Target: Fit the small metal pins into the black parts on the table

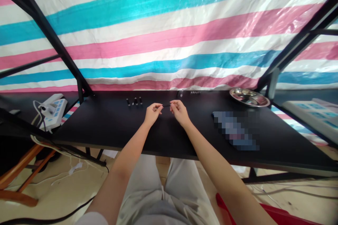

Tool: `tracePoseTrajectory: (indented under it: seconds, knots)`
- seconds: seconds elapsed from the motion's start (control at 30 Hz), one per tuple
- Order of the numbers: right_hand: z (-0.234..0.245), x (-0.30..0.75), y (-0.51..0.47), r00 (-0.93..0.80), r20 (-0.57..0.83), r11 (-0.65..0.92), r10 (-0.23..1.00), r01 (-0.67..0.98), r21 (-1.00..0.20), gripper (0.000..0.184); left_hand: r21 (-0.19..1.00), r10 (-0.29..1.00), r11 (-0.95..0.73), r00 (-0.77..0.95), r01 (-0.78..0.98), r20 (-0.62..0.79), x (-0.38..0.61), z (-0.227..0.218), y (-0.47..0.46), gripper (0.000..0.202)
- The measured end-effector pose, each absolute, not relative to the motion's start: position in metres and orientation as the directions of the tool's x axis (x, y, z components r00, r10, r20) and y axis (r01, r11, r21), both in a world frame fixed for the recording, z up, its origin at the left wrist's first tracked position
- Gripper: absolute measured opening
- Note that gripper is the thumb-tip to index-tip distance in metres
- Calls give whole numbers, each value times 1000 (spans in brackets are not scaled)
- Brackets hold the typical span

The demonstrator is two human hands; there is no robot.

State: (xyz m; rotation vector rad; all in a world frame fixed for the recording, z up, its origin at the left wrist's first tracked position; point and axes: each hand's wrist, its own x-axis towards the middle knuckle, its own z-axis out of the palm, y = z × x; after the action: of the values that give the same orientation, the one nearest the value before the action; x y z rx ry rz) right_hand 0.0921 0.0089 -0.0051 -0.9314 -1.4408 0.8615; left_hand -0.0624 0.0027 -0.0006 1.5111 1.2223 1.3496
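My left hand and my right hand are held close together over the middle of a black table. Both are pinched shut on the ends of one small thin dark piece that spans the gap between their fingertips; what it is I cannot make out. Three small dark upright parts stand in a row just behind my left hand. More tiny parts lie at the table's back edge, behind my right hand.
A shiny metal dish sits at the back right of the table. A blurred flat object lies to the right of my hands. A white power strip with cables rests at the left. A striped tarp hangs behind; black frame bars slant on both sides.
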Motion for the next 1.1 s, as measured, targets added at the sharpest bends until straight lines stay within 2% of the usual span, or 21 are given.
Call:
tracePoseTrajectory:
  seconds: [0.17, 0.3, 0.43, 0.57, 0.67, 0.77, 0.93, 1.1]
  knots:
    - [-6, 95, 5, -16, 408, 394, 913, 299, -869, 27, 934, 958, -279, -3, 223, 287, -58, 3, -2, 20]
    - [-2, 95, 0, -49, 402, 380, 914, 444, -811, 30, 881, 934, -333, -10, 338, 357, -57, 6, -2, 13]
    - [-2, 94, 0, -81, 396, 385, 915, 471, -793, 35, 756, 887, -423, 59, 500, 458, -59, 16, 1, 11]
    - [-3, 95, 0, -88, 395, 392, 915, 435, -811, 40, 572, 803, -582, 295, 579, 518, -61, 44, 2, 9]
    - [-1, 95, -2, -88, 410, 409, 908, 407, -817, 43, 449, 739, -669, 471, 592, 482, -61, 72, 4, 12]
    - [3, 94, -5, -78, 439, 433, 895, 390, -813, 45, 377, 725, -687, 560, 621, 400, -61, 98, 13, 11]
    - [3, 94, -6, -32, 461, 435, 887, 393, -810, 45, 330, 756, -654, 572, 680, 319, -74, 125, 47, 5]
    - [0, 94, -4, -37, 454, 432, 890, 389, -814, 44, 276, 813, -581, 531, 766, 239, -101, 126, 81, 14]
